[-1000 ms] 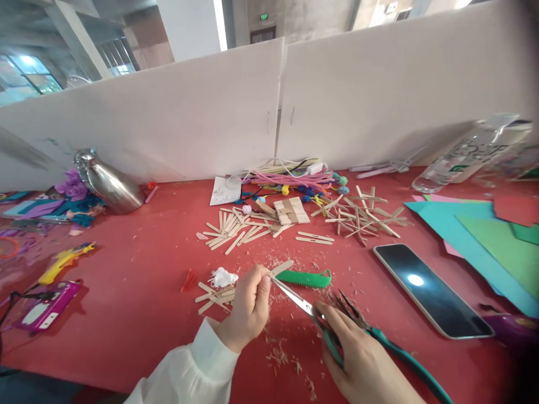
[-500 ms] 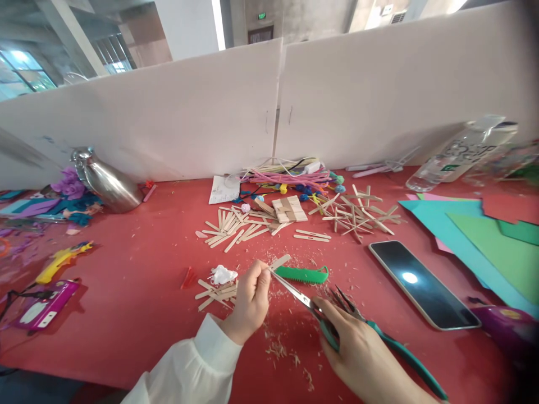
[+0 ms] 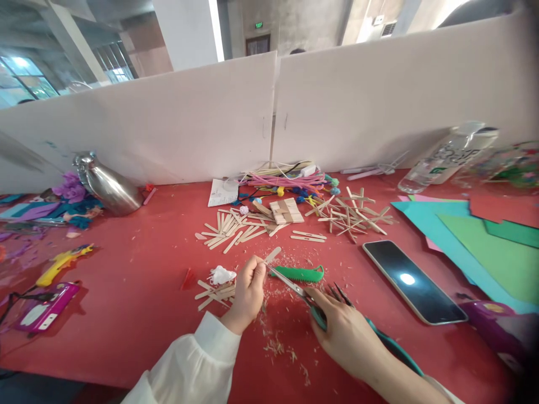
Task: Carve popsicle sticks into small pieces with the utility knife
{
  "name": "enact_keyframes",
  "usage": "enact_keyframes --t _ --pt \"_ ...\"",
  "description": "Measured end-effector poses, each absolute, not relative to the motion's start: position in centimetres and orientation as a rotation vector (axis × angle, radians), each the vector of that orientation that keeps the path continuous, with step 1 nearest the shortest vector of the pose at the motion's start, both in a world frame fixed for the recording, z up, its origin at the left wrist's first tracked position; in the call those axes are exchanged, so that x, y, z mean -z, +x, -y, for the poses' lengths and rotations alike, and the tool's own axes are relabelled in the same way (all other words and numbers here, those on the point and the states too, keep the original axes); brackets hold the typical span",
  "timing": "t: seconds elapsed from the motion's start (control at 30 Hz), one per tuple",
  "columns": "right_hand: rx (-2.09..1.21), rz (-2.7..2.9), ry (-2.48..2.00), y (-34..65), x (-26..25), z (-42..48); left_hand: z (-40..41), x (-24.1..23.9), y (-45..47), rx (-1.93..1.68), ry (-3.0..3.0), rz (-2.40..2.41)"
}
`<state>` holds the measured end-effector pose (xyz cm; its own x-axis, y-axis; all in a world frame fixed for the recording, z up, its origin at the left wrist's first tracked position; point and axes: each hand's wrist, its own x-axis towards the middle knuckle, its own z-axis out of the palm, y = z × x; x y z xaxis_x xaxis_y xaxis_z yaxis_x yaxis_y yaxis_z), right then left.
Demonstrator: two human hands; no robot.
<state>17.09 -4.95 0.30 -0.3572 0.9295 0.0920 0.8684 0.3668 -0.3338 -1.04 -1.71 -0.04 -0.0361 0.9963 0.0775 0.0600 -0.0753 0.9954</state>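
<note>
You have bright, even light. It comes from the windows [image 3: 25, 78] at the upper left and from a strip lamp [image 3: 214, 28] on the ceiling. Your left hand [image 3: 248, 292] throws only a soft shadow on the red worktop [image 3: 126, 314]. A white glare spot sits on the phone screen [image 3: 407, 279]. The wide lens bends the partition [image 3: 168, 129], and the bottle [image 3: 446, 157] at the right edge is blurred.
</note>
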Motion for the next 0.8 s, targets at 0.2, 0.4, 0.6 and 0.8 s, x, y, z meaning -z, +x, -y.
enact_keyframes --t 0.2,0.4,0.6,0.8 --pt "-0.267 2.392 -1.625 18.7 -1.3 5.2 0.5 -0.4 -1.8 -1.318 1.106 -1.211" --pt "-0.236 2.354 -1.513 18.5 -0.5 6.5 -0.2 -1.8 -2.3 -1.337 1.078 -1.207" --pt "-0.459 2.223 -1.489 17.9 -2.2 5.1 -0.1 -2.8 -1.6 -1.197 1.278 -1.254" --pt "-0.673 1.903 -1.509 19.4 -4.0 -0.9 -0.4 -3.8 0.7 -1.022 1.484 -1.233"
